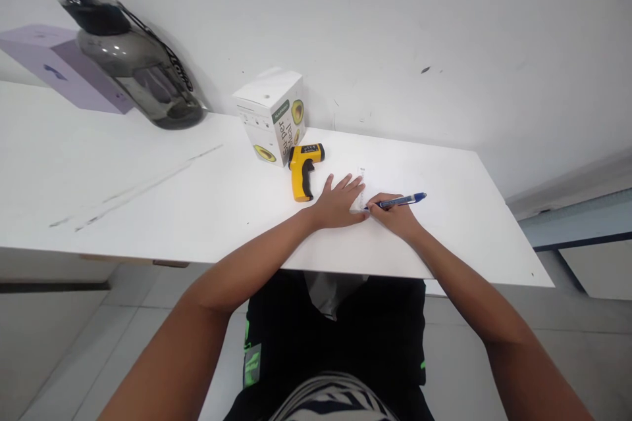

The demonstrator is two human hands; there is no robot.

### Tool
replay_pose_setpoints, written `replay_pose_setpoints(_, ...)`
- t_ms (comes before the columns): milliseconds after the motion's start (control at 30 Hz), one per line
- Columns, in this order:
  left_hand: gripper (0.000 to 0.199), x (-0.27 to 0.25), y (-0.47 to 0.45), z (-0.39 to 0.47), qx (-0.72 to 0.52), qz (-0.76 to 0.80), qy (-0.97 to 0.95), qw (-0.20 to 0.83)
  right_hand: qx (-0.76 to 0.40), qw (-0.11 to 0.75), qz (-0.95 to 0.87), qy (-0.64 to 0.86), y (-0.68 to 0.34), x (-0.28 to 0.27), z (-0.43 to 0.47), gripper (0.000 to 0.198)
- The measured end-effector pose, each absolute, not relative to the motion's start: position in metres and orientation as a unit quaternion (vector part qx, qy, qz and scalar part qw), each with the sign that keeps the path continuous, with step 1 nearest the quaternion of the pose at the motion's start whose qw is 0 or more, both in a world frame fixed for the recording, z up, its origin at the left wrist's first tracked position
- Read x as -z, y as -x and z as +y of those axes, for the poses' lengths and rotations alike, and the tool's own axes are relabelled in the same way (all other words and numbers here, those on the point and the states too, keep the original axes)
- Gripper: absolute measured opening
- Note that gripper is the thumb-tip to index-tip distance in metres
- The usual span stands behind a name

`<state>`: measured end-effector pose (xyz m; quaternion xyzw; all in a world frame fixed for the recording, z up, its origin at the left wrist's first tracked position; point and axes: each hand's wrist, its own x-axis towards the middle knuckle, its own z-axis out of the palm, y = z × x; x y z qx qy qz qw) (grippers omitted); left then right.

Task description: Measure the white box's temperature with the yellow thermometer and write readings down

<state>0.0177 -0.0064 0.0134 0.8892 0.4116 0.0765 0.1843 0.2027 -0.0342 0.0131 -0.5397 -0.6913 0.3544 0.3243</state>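
My right hand (394, 216) grips a blue pen (402, 200), its tip down at the lower end of a small white paper strip (362, 179) that bears some print or writing. Flat on the table, my left hand (340, 202) has its fingers spread, with the fingertips at the strip's left side. Part of the strip is hidden by my hands, and what is written on it is too small to read. Just left of my left hand lies a yellow and black infrared thermometer (299, 174), its handle pointing toward me.
A white box with avocado pictures (269, 120) stands behind the thermometer, near the wall. Farther left are a large grey translucent water bottle (143, 72) and a lilac box (64, 66). The white table (162, 204) has its front edge above my lap and its right end beyond my right hand.
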Motion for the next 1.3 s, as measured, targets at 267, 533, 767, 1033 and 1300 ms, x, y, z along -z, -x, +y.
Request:
replay_pose_setpoints(267,0.075,-0.013,-0.016,-0.005,-0.066,0.41,-0.889,0.193,-0.387,0.342,-0.665,0.54,-0.205,-0.012,-0.032,0.013)
replay_pose_setpoints(533,0.079,-0.005,-0.014,0.0,-0.06,0.399,-0.894,0.192,-0.533,0.499,-0.481,0.486,-0.226,-0.014,-0.016,0.021)
replay_pose_setpoints(767,0.077,-0.003,-0.012,0.0,-0.07,0.399,-0.897,0.177,-0.201,0.481,-0.574,0.632,-0.241,-0.014,-0.021,0.034)
replay_pose_setpoints(1033,0.073,-0.005,-0.013,0.0,-0.063,0.404,-0.896,0.171,-0.104,0.34,-0.609,0.709,-0.255,0.001,-0.011,0.04)
replay_pose_setpoints(1300,0.073,-0.007,-0.013,-0.001,-0.059,0.404,-0.897,0.17,-0.092,0.267,-0.589,0.757,-0.254,0.0,-0.006,0.041)
